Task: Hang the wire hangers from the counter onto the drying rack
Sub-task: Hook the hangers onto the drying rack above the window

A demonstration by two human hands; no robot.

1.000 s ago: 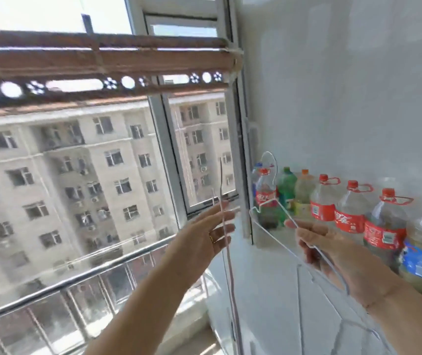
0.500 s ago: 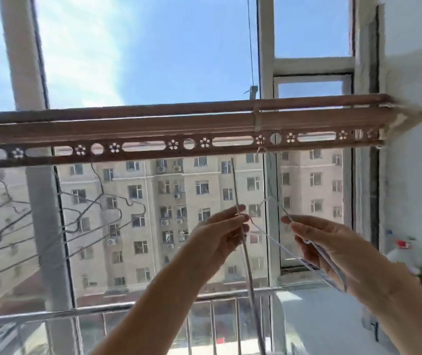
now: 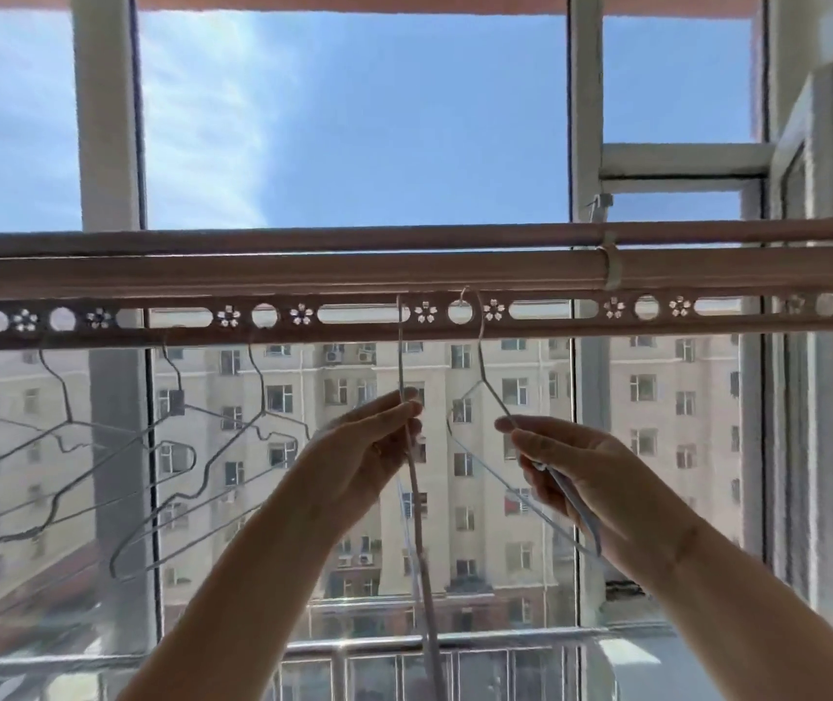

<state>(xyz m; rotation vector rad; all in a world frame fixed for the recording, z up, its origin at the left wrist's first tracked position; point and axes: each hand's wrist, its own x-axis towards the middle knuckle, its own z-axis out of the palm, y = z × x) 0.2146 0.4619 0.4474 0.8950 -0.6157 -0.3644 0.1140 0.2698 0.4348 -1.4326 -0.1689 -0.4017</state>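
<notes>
With the left grip (image 3: 371, 447), pinches the edge-on hanger (image 3: 399, 356) between thumb and curled fingers, just below its neck; holds it turned sideways to the camera, probably so that the hook enters the long slot (image 3: 358, 313) of the drying rack (image 3: 252, 275) without catching the neighbour; cannot tell whether this hook bears on the rail or only reaches it. With the right grip (image 3: 576, 473), closes round the sloping shoulder of the second hanger (image 3: 479, 356); takes it low on the shoulder and not at the neck, seemingly to leave the hook free for steering; brings this hook to the round hole (image 3: 460, 312) in the same rail; seems to pass through it, though too thin a wire to be sure. Holds the two hangers apart, each at its own opening, likely to avoid tangling. Further left, hanging from the same rail and overlapping at a tilt: other hangers (image 3: 176, 447); no counter in view. By judgement, the step of seating two hooks; next, calls for a small lowering until each wire carries its own weight, then a loosening of both grips; risks a hook slipping out if released too early.
</notes>
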